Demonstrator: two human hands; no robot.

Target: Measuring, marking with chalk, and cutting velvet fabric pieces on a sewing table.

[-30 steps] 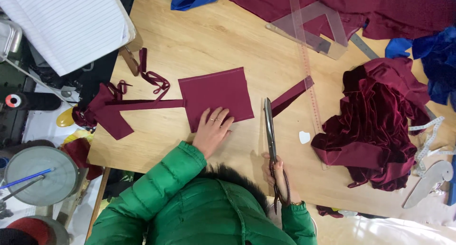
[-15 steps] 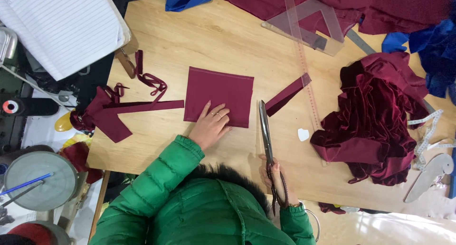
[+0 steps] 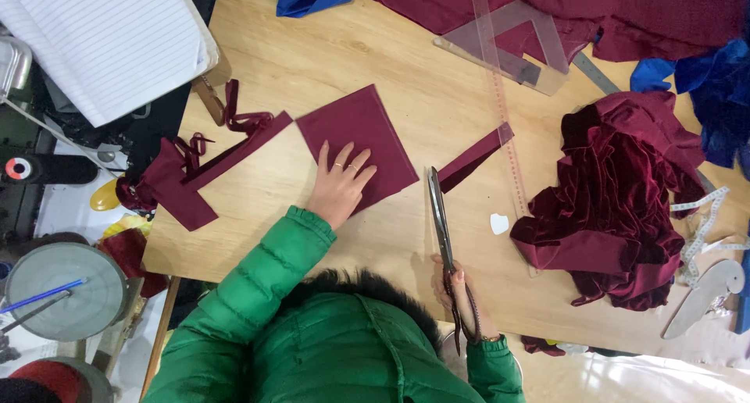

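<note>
A square piece of dark red cloth (image 3: 355,130) lies turned at an angle on the wooden table (image 3: 328,51). My left hand (image 3: 340,186) rests flat on its near corner, fingers spread. My right hand (image 3: 461,297) grips the handles of long tailor's scissors (image 3: 439,215), whose closed blades lie on the table pointing away from me, just right of the square. A narrow dark red strip (image 3: 473,159) lies beside the blade tips.
Dark red scraps and ribbons (image 3: 195,169) sit at the left edge. A heap of dark red velvet (image 3: 617,200) fills the right. A clear long ruler (image 3: 500,122), set square (image 3: 516,40), white chalk (image 3: 499,223), tape measure (image 3: 695,231) and lined paper (image 3: 109,44) are around.
The cloth square has turned under my left hand and now lies at an angle. The scissors and my right hand have stayed in about the same place.
</note>
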